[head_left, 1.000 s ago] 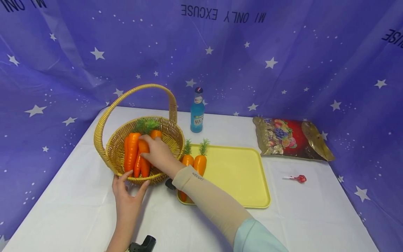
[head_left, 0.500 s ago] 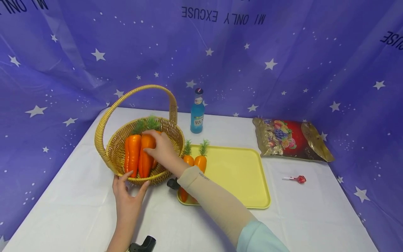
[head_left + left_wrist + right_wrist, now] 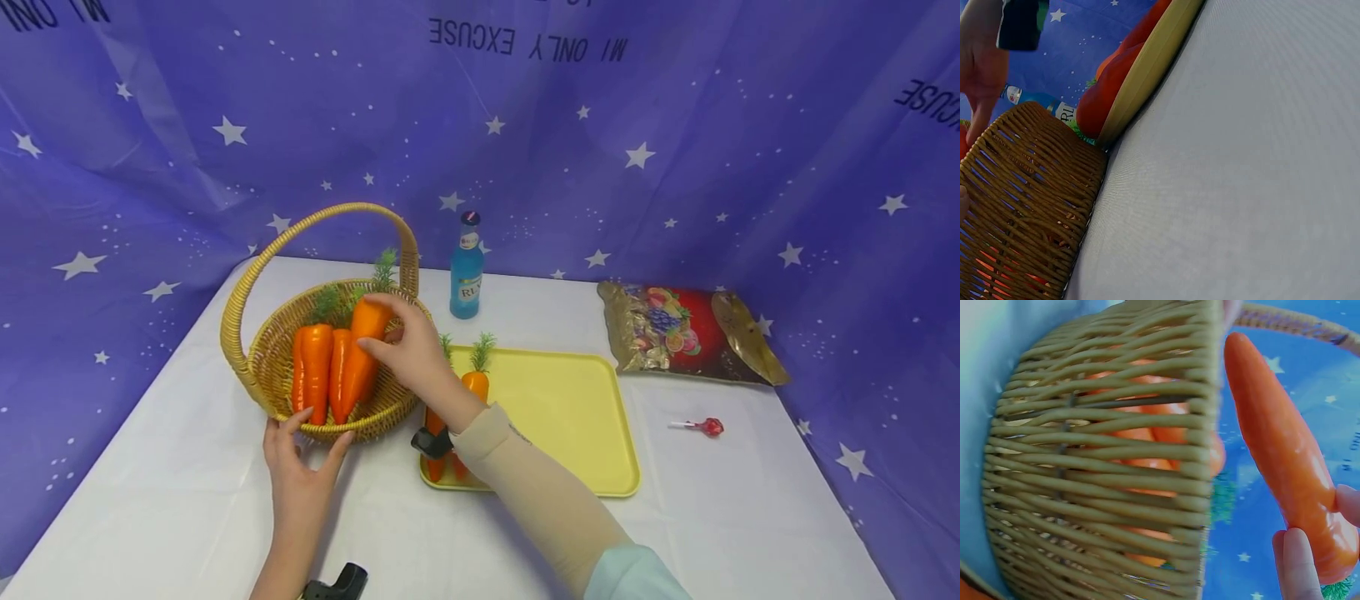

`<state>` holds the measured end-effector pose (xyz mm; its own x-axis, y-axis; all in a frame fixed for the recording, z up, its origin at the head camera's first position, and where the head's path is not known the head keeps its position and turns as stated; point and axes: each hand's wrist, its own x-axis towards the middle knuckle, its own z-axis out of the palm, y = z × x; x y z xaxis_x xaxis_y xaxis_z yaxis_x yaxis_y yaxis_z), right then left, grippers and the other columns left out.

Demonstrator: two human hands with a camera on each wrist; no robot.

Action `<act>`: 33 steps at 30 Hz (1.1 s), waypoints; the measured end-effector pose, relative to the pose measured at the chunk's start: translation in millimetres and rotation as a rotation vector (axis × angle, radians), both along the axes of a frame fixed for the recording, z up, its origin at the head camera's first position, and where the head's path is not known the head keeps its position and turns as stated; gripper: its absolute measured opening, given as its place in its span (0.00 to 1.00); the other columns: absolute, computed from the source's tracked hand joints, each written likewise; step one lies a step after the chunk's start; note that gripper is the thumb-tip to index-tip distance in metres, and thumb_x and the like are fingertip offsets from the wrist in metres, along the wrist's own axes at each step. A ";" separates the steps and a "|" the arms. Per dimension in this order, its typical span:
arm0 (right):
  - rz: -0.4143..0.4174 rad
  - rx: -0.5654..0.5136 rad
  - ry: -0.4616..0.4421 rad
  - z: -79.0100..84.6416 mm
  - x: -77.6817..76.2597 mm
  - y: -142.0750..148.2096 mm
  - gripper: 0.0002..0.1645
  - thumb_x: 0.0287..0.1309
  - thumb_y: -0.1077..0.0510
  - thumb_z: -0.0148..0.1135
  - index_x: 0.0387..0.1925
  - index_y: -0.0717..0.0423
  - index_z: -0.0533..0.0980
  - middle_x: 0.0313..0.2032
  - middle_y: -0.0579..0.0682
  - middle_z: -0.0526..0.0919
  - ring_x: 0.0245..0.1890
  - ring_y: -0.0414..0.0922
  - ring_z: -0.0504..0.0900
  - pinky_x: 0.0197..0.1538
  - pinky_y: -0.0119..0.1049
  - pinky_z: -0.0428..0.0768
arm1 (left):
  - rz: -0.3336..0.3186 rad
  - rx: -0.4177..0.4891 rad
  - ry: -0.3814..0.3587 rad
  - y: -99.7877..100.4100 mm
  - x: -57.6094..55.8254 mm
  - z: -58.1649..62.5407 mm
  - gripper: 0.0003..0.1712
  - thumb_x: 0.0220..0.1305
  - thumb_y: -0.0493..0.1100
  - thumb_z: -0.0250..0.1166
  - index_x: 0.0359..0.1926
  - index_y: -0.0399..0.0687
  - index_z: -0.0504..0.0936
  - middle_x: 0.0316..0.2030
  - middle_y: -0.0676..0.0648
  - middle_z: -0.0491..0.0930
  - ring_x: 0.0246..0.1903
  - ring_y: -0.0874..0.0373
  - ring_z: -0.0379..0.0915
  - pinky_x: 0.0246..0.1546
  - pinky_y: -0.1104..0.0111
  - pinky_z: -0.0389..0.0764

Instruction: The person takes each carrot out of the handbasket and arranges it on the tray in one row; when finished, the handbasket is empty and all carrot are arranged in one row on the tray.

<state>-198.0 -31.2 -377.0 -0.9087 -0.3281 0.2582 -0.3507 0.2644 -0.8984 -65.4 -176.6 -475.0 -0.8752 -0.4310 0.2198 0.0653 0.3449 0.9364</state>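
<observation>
A carrot (image 3: 365, 350) with a feathery green top is pinched near its thick end by my right hand (image 3: 412, 346), over the right part of the wicker basket (image 3: 382, 429). In the right wrist view this carrot (image 3: 1285, 444) shows whole beside the basket's rim, its tip pointing up. Several other carrots (image 3: 317, 367) lie in the basket, their green tops towards the back. My left hand (image 3: 296, 471) holds the basket's front rim with fingertips and thumb. The left wrist view shows the basket's woven side (image 3: 1029, 194) and only a fingertip of that hand.
A yellow tray (image 3: 562, 425) right of the basket bears carrots (image 3: 474, 385) along its left side, partly hidden by my right arm. Behind stands a blue bottle (image 3: 467, 279). A red and gold candy bag (image 3: 690, 333) and a lollipop (image 3: 705, 427) lie at the right.
My right hand has lifted the carrot up and to the right from among the others, its green top now above the basket's back rim. The left hand stays at the front rim.
</observation>
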 end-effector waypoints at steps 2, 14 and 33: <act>0.001 -0.032 -0.013 5.1 4.3 5.2 0.32 0.54 0.56 0.71 0.60 0.35 0.72 0.56 0.41 0.74 0.34 0.44 0.78 0.31 0.34 0.81 | -0.001 0.008 -0.002 0.0 0.5 0.4 0.37 0.53 0.38 0.74 0.62 0.43 0.65 0.74 0.41 0.36 0.71 0.44 0.36 0.59 0.34 0.54; -0.078 -0.158 -0.082 22.1 19.9 66.8 0.33 0.54 0.56 0.71 0.61 0.35 0.72 0.54 0.51 0.73 0.39 0.46 0.81 0.35 0.38 0.82 | 0.004 0.010 -0.004 -0.3 -0.6 0.7 0.38 0.53 0.37 0.74 0.62 0.42 0.65 0.73 0.41 0.38 0.70 0.46 0.40 0.59 0.42 0.60; -0.244 0.136 -0.311 -52.6 28.7 176.1 0.34 0.53 0.62 0.71 0.60 0.41 0.72 0.54 0.59 0.73 0.33 0.49 0.80 0.37 0.40 0.79 | -0.026 0.139 -0.049 -0.9 -2.8 0.3 0.39 0.54 0.34 0.72 0.64 0.41 0.63 0.73 0.44 0.32 0.71 0.46 0.39 0.58 0.66 0.66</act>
